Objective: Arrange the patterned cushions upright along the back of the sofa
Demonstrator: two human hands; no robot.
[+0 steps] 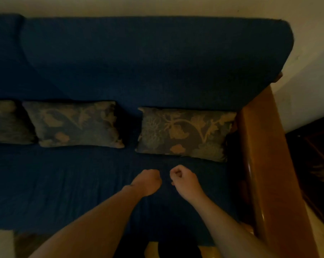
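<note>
Three floral-patterned rectangular fabric cushions stand along the back of the dark blue fabric sofa (157, 58): the right cushion (185, 133) beside the wooden armrest (265, 155), the middle cushion (73, 123) apart from it, the left cushion (6, 121) cut by the frame edge. The left hand (148, 181) and right hand (183, 180) hover over the seat, both clenched into empty fists, near the right cushion's lower edge without touching it.

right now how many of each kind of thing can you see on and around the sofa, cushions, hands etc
Patterned cushions: 3, right cushion, middle cushion, left cushion cut off by the frame edge
Hands: 2, left hand, right hand, both closed and empty
Sofa: 1
Wooden armrest: 1
Total: 7
</note>
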